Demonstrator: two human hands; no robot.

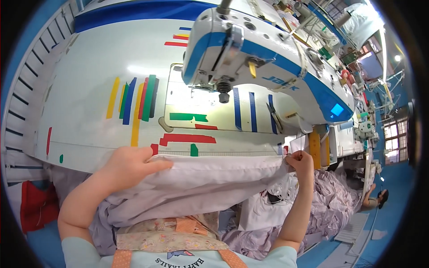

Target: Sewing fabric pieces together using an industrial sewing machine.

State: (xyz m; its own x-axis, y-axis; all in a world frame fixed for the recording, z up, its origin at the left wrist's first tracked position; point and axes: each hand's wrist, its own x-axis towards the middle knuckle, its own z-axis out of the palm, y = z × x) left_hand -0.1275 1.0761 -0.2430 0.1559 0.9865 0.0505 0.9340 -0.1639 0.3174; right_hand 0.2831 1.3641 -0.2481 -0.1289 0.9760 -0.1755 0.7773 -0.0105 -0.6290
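Note:
A length of pale lilac-white fabric [214, 183] is stretched along the front edge of the sewing table, its hemmed edge running from side to side. At the left end, my left hand [127, 167] is closed on that edge, with the thumb lying along it. My right hand [302, 161] pinches the other end, close to the table's front right corner. The rest of the cloth drops in folds over my lap. Beyond it stands a white and blue sewing machine [250, 49], and its needle area is apart from the fabric.
Strips of coloured tape [145, 100] mark the white tabletop [89, 58]. Small thread snips [273, 117] lie beneath the machine arm. Crumpled lilac fabric [333, 192] is heaped at the right, red cloth [38, 205] hangs at the left. Another person [371, 202] is far right.

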